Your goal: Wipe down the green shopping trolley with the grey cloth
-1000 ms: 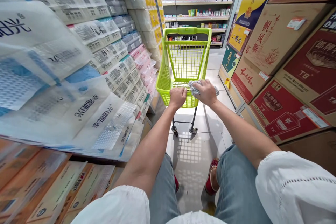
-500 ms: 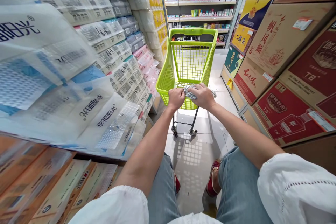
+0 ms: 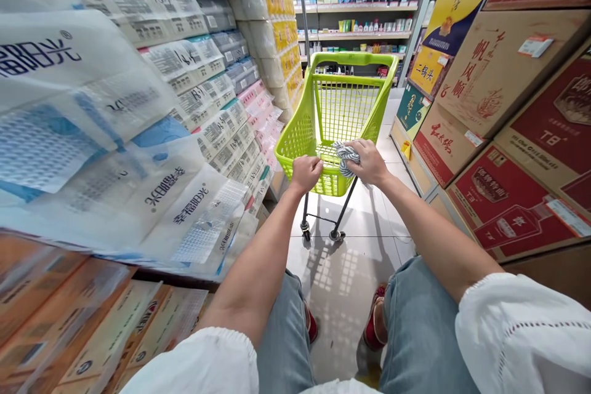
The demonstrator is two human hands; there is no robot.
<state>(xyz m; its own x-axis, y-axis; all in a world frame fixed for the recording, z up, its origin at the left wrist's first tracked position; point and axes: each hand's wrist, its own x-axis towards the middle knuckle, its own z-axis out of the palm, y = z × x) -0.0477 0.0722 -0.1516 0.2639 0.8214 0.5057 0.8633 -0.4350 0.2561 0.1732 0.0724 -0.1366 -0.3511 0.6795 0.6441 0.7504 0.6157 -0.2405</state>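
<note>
In front of my knees stands a lime-green shopping cart [image 3: 295, 129] on dark legs with small casters. My left hand [image 3: 306, 173] is closed around the near rim of its basket. A bunched grey-and-white striped cloth [image 3: 346, 157] is gripped in my right hand [image 3: 368, 162], against the same rim just to the right. The cloth bulges out past the fingers toward the basket's inside. Nothing lies in the part of the basket that I can see.
Stacked tissue packs [image 3: 115, 104] line the left side, with orange packs [image 3: 60, 308] below. Liquor cartons [image 3: 498, 80] are piled on the right. Shelves of small bottles and boxes [image 3: 355, 9] stand at the back. Tiled floor [image 3: 332, 295] runs between my feet.
My right hand has slid to the right along the rim with the cloth, away from my left hand. The cart has turned slightly, its far end shifting right. More of the cloth shows.
</note>
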